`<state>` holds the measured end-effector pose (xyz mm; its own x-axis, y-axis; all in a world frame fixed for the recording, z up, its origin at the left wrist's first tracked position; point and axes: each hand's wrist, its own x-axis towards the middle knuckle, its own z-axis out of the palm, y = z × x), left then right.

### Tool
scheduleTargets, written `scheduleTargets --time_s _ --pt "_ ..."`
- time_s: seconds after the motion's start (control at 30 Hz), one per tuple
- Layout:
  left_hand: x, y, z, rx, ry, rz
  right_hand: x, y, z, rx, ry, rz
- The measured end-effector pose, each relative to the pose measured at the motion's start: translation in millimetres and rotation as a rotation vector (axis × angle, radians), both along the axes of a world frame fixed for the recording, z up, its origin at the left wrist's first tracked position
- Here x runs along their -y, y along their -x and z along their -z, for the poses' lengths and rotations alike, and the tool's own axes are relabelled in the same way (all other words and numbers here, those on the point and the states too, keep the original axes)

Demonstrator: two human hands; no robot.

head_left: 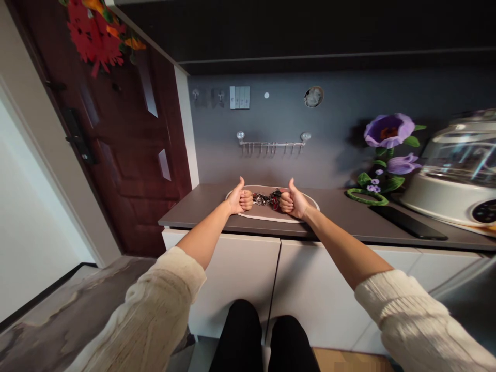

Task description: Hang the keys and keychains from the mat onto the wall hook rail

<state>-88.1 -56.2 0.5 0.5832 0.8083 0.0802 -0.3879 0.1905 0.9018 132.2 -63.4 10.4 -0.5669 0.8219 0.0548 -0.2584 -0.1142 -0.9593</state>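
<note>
My left hand is curled into a fist with the thumb pointing up, at the left part of an oval tray with a pale rim. Mirroring it, my right hand makes a thumb-up fist at the tray's right part. Nothing shows inside either fist. Between the two hands lies a tangled bunch of small metal pieces that looks like keys, with some red and dark bits. Whether the knuckles touch the bunch, I cannot tell.
The tray rests on a grey counter above white cabinets. On the wall hangs a hook rail. To the right are purple fabric flowers, a black phone-like slab and a white appliance. A dark red door stands left.
</note>
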Motion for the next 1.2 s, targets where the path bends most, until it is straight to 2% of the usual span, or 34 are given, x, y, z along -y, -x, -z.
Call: scheduleTargets --time_s 0.13,0.23,0.37,0.47,0.63,0.83,1.03,1.2 --pt "-6.1 -1.0 -10.2 -0.053 -0.065 -0.101 -0.7 17.4 -2.2 0.053 -0.045 0.04" --pt "-16.0 -3.5 -17.2 -0.129 -0.15 -0.321 -6.3 33.4 -2.8 0.072 -0.081 0.11" --pt "-32.9 -7.5 -18.5 -0.359 -0.345 -0.671 -22.5 52.3 0.1 0.089 -0.18 0.249" --pt "-43.5 -10.3 -13.7 -0.531 -0.537 -0.777 -37.6 61.0 1.4 0.097 -0.235 0.372" --pt "-52.8 -11.8 1.1 -0.706 -0.803 -0.725 -56.4 59.1 -1.6 0.113 -0.281 0.459" --pt "-54.0 -3.2 11.2 -0.972 -1.118 -0.561 -67.3 42.0 0.1 0.068 -0.282 0.547" --pt "-49.5 0.6 7.1 -1.033 -1.188 -0.517 -66.5 42.9 0.6 0.157 -0.377 0.483" --pt "-48.2 0.2 6.1 -1.035 -1.229 -0.532 -72.5 46.9 6.9 0.298 -0.528 0.587"
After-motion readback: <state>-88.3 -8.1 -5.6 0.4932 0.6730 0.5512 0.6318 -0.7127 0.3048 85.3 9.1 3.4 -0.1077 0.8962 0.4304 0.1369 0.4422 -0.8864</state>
